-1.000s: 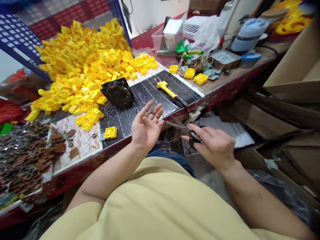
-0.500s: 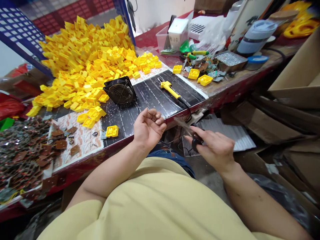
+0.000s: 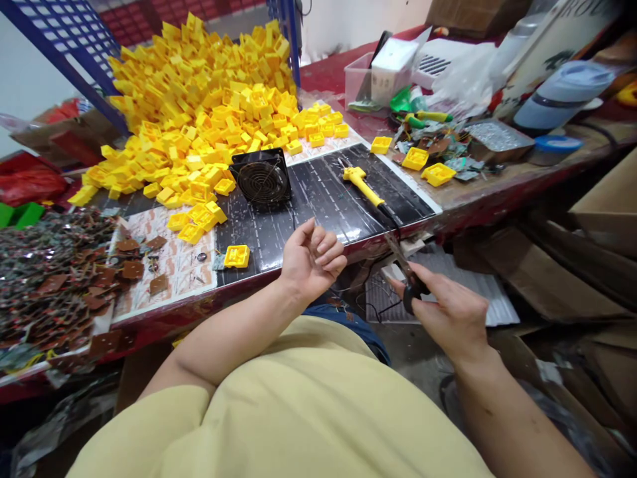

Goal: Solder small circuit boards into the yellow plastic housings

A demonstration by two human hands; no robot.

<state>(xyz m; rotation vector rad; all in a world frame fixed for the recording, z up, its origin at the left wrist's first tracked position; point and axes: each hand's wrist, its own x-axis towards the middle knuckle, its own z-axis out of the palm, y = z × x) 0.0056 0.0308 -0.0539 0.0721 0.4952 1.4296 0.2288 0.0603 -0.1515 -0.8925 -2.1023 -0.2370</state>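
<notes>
My right hand (image 3: 450,309) grips a pair of scissors (image 3: 399,255) by the black handles, off the table's front edge. Their metal blades point up and away from me. My left hand (image 3: 313,259) is palm up near the table edge, fingers curled in and thumb against them; nothing shows in it. Beyond it on the black mat (image 3: 318,199) stands a black fan (image 3: 262,180) with a round wire guard. A yellow soldering iron (image 3: 365,188) lies to its right, its cord running over the edge. One yellow plastic housing (image 3: 236,256) sits left of my left hand.
A large heap of yellow housings (image 3: 199,113) spills from a blue plastic crate (image 3: 82,50). Brown circuit boards with wires (image 3: 54,279) pile up at left. At back right are a metal tin (image 3: 500,141) and a blue-lidded tub (image 3: 555,149). Cardboard boxes (image 3: 542,272) stand at right.
My view has shifted, so the table appears farther right. The fingers of my left hand have curled in further. The scissors stay in my right hand, their blades less blurred now.
</notes>
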